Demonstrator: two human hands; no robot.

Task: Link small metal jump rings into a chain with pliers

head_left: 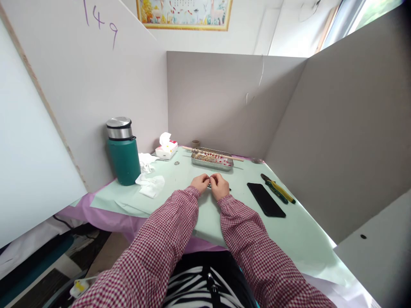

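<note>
The single view looks out from my head, facing forward and steeply down. My lap (202, 282) fills the bottom edge, close up; my checked sleeves (173, 220) stretch away to my hands (220, 187), near the centre over the table (298, 233). The wide angle also takes in the back panel (218, 94) and, at the top, a framed picture (184, 15).

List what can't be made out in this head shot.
Head view:
- Small item between the left hand and right hand: mostly covered by them; whether gripped, unclear.
- Red pieces in the metal tray: too small to identify.
- Framed picture: top cut off by the image edge.
</note>
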